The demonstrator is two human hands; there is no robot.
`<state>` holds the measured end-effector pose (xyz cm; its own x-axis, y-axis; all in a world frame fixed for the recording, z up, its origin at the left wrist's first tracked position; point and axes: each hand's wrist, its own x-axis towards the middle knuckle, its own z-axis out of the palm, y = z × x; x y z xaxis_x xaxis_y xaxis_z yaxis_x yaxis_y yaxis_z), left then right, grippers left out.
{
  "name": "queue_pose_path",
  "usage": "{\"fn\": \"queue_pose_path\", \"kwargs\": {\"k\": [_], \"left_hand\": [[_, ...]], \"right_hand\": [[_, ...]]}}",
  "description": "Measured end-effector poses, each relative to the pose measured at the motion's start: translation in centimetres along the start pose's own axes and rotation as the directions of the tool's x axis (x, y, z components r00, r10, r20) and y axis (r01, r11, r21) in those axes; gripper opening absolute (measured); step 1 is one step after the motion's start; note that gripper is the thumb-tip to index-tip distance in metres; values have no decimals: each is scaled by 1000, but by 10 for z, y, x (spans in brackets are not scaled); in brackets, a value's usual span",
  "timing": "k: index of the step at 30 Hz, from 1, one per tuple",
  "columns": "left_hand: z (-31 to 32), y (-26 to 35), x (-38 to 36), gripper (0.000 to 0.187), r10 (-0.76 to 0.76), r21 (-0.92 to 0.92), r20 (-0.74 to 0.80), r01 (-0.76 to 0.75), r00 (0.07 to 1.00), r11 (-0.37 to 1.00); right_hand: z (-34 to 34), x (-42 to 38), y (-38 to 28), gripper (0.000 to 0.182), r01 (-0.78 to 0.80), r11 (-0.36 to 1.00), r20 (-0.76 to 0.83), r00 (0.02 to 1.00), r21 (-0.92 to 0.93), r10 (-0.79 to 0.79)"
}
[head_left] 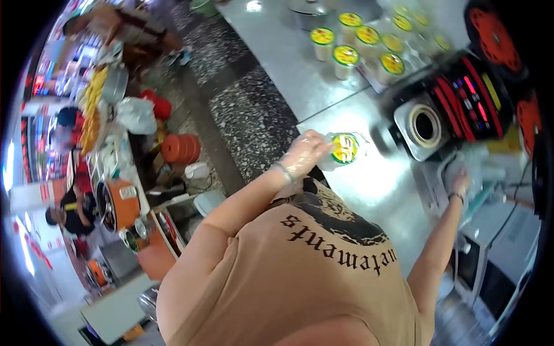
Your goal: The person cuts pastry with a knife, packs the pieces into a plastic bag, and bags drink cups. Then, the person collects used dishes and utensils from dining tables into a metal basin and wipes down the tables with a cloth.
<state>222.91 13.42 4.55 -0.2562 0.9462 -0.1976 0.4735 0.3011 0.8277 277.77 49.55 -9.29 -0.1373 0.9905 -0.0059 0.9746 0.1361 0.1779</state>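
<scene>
My left hand (306,153), in a clear plastic glove, is closed at the near left side of a cup with a yellow-and-green printed lid (345,148). Clear plastic, looking like a bag, surrounds the cup, which is over the metal counter (375,184). My right hand (461,183) reaches out to the right, among clear plastic (487,167) beside the machine. Its fingers are blurred and partly covered, so their grip does not show. A black-and-red cup sealing machine (461,95) with a round cup holder (426,125) stands between and beyond both hands.
Several lidded cups (367,36) stand at the far side of the counter, some on a tray. A metal pot (311,12) is close to them. Left lies a speckled floor (245,115) with red buckets (180,149) and an orange pot (118,203). Other people (78,210) are farther left.
</scene>
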Motion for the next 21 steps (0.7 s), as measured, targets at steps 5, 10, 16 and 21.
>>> {"fn": "queue_pose_path", "kwargs": {"k": [5, 10, 16, 21], "left_hand": [[14, -4, -2, 67, -131, 86, -220, 153, 967, 984], [25, -23, 9, 55, -454, -140, 70, 460, 888, 877], [22, -27, 4, 30, -323, 77, 193, 314, 927, 946], [22, -24, 1, 28, -372, -698, 168, 377, 913, 609]], "right_hand": [[-65, -20, -19, 44, -299, 495, 166, 941, 816, 295], [-56, -14, 5, 43, -108, 930, -45, 990, 352, 132], [-120, -55, -30, 41, -91, 850, -260, 930, 520, 258], [-136, -58, -24, 40, -24, 906, -402, 891, 422, 211]]}}
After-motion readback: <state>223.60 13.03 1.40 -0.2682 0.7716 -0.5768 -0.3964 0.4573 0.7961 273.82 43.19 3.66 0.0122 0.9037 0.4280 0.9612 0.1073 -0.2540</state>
